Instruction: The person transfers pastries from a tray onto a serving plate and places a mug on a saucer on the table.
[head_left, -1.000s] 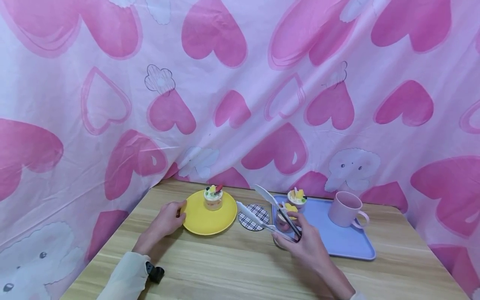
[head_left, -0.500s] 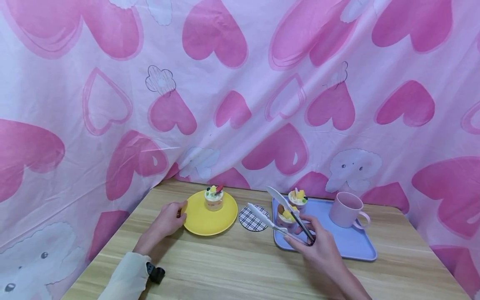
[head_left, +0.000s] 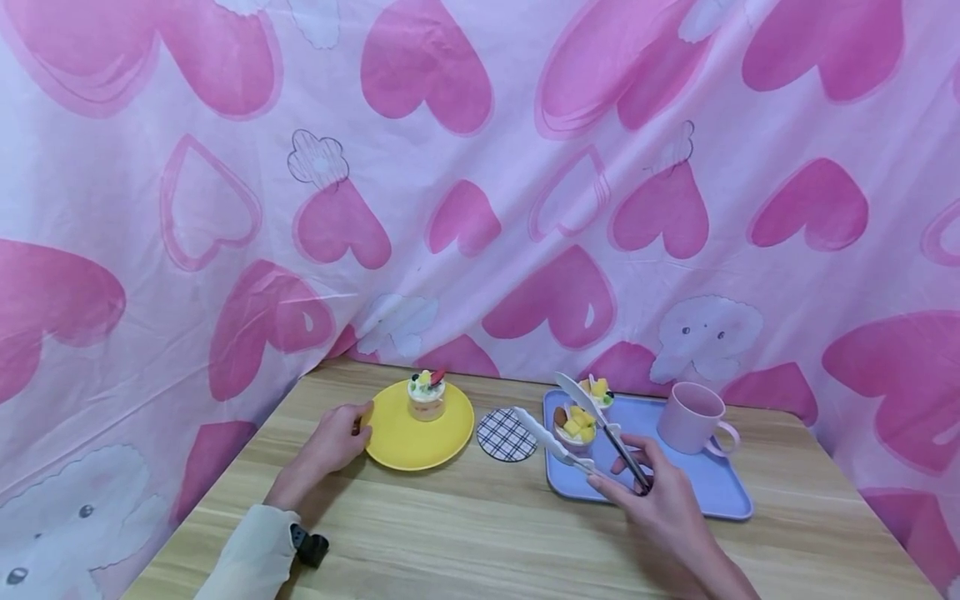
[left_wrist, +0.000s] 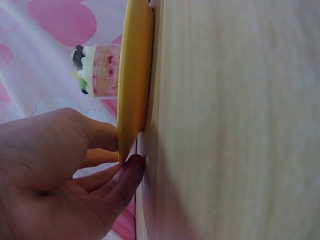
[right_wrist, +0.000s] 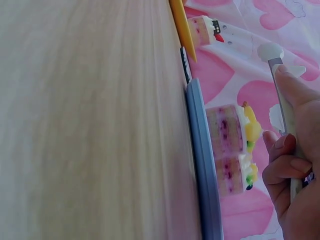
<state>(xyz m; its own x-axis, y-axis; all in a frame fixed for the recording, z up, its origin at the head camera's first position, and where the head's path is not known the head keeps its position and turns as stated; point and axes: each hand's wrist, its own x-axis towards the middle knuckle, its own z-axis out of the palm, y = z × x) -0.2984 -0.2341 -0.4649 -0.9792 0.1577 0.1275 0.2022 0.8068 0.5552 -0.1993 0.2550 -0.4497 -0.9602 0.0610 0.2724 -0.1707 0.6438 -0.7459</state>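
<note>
My left hand point(head_left: 337, 437) pinches the near-left rim of a yellow plate point(head_left: 420, 446); in the left wrist view the thumb lies on its upper side and fingers point(left_wrist: 127, 180) reach under the edge. On that plate stands a clear dessert cup point(head_left: 426, 407) of layered cake with cream and fruit. My right hand point(head_left: 663, 496) grips tongs point(head_left: 540, 432), their arms spread apart, with nothing between the tips. The tongs point to the far left and overlap two fruit-topped cake cups, a front one point(head_left: 576, 429) and a rear one point(head_left: 600, 392), on the blue tray point(head_left: 697, 496).
A pink mug point(head_left: 690, 417) stands at the tray's back right, handle to the right. Between plate and tray lies a round checked coaster point(head_left: 506, 435). A heart-print curtain point(head_left: 450, 225) hangs behind the wooden table point(head_left: 465, 533).
My right hand has moved to the right with the tongs, so the front cake cup shows more fully. My left hand and the plate have stayed in place.
</note>
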